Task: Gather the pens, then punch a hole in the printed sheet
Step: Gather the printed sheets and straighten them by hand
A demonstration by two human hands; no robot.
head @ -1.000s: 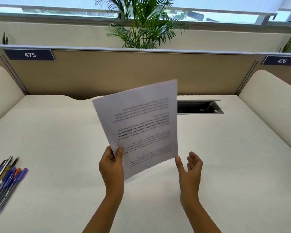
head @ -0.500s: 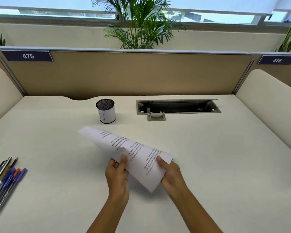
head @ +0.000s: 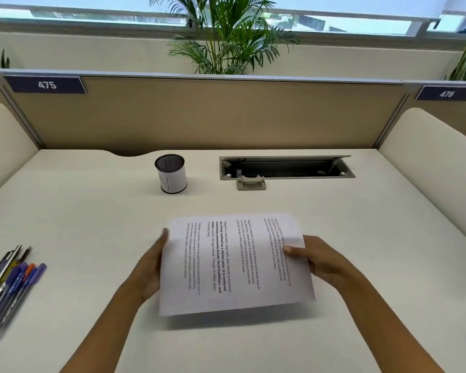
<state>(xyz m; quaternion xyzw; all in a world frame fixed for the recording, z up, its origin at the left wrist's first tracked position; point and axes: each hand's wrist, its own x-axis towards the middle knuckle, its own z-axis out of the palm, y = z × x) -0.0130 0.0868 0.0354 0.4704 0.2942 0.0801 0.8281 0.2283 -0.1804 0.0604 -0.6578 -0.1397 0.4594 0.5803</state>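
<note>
The printed sheet (head: 234, 262) is held flat, text side up, a little above the white desk (head: 361, 265), its lines running sideways to me. My right hand (head: 315, 258) pinches its right edge with the thumb on top. My left hand (head: 151, 267) lies against the sheet's left edge, fingers partly hidden beneath the paper. Several pens (head: 8, 281), mostly blue and purple with one orange, lie bunched at the desk's left edge. A small grey hole punch (head: 251, 183) sits at the back by the cable tray.
A mesh pen cup (head: 170, 173) with a white wrap stands at the back centre-left. An open cable tray (head: 285, 168) is recessed in the desk behind the punch. Tan partition panels with labels 475 and 476 close off the back and sides.
The sheet was upright in my left hand, then curled between both hands. Now it is turned flat with text up and lowered toward the desk, both hands on its edges.
</note>
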